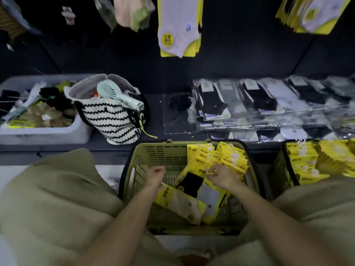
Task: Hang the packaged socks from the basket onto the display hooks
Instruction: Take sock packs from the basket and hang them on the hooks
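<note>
Dim, dark backdrop; wide-angle bending at the edges, soft blur throughout, yellow packaging glaring brightly.

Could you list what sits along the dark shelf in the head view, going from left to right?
White bin of loose socks → striped bag with a mint hand fan on top → clear stand → stacks of wrapped socks.
</note>
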A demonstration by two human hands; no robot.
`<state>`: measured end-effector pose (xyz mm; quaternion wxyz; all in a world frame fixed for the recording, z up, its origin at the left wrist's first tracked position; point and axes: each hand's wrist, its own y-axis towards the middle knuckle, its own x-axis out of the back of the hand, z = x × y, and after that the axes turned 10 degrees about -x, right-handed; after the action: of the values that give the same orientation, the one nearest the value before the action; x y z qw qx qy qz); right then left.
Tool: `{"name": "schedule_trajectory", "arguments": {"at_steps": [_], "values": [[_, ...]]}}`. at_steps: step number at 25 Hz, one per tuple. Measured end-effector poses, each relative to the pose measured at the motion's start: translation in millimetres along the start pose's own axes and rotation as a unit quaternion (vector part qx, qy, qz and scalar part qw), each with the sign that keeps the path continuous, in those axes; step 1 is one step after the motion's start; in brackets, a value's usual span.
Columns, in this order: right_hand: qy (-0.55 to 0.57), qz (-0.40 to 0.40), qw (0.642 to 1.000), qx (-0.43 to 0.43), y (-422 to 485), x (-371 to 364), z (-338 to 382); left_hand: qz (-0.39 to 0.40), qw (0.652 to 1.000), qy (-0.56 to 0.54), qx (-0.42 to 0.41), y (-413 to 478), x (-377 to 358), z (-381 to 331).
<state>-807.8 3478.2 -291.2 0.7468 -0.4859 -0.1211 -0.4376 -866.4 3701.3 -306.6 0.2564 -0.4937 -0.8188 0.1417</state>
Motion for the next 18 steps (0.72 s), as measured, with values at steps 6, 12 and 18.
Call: {"name": "schedule_trajectory", "arguments": {"at_steps": [6,12,18], "values": [[0.009,0.019,1.0,-0.018,-1.1,-56.0,-38.2,0.036,0.995,0.042,0.085,6.1,-30.3,60.4],[-0.03,0.016,0.999,-0.034,30.5,-102.5,-47.6,0.022,0.986,0.022,0.163,15.7,-45.4,105.5],[-0.021,0.059,0.993,-0.103,70.0,-133.0,-26.8,-0.021,0.99,0.027,0.136,40.3,-23.3,122.0]]}}
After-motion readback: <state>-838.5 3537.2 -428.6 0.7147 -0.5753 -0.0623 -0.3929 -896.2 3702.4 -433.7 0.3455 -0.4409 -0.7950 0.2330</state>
